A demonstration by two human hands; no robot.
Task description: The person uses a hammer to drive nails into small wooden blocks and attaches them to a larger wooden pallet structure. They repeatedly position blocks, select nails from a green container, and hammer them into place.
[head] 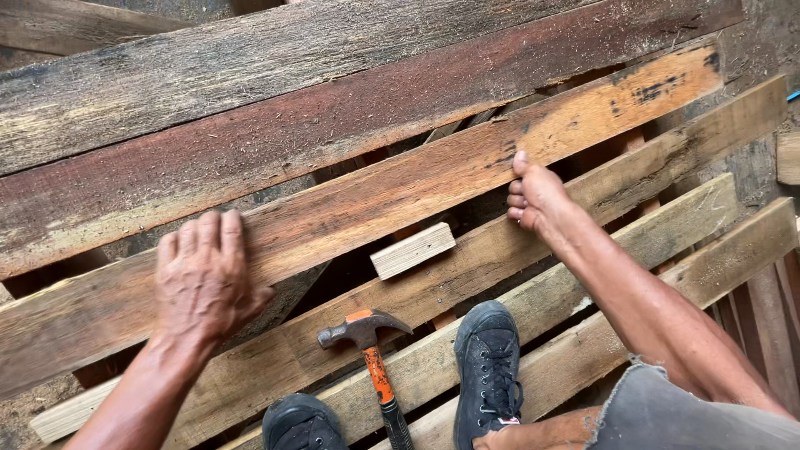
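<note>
A long reddish-brown wooden plank (400, 187) lies diagonally across a stack of other boards. My left hand (204, 275) rests flat on its near edge at the left, fingers spread over the wood. My right hand (533, 196) grips the plank's near edge further right, thumb on top and fingers curled under. A claw hammer (371, 350) with an orange and black handle lies on a lower board between my hands, untouched. A small pale wood block (412, 250) sits in the gap just below the plank.
Wide weathered boards (250, 75) lie beyond the plank. Lighter slats (667, 225) run diagonally under me with dark gaps between them. My two black shoes (487, 367) stand on the near slats beside the hammer.
</note>
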